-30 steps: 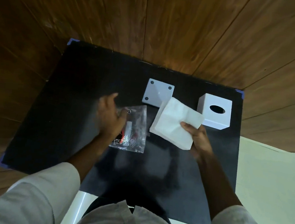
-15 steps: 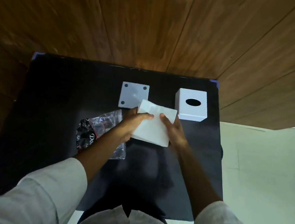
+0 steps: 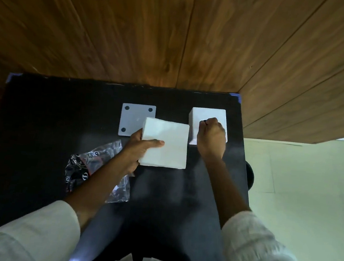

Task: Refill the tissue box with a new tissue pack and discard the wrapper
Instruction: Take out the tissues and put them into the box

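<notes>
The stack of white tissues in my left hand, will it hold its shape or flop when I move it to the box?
The tissue stack looks loose and unwrapped, so it will probably sag beyond the left hand, whose grip is at one edge. It is likely light. Its layers could slide or fan apart if tilted.

We have a single view, from a wide-angle camera worn on our head, looking forward and steeply down onto the black worktop (image 3: 43, 119). It sits close above our own forearms, with the wood-panelled wall (image 3: 154, 35) filling the top and pale floor (image 3: 307, 194) at right.
</notes>
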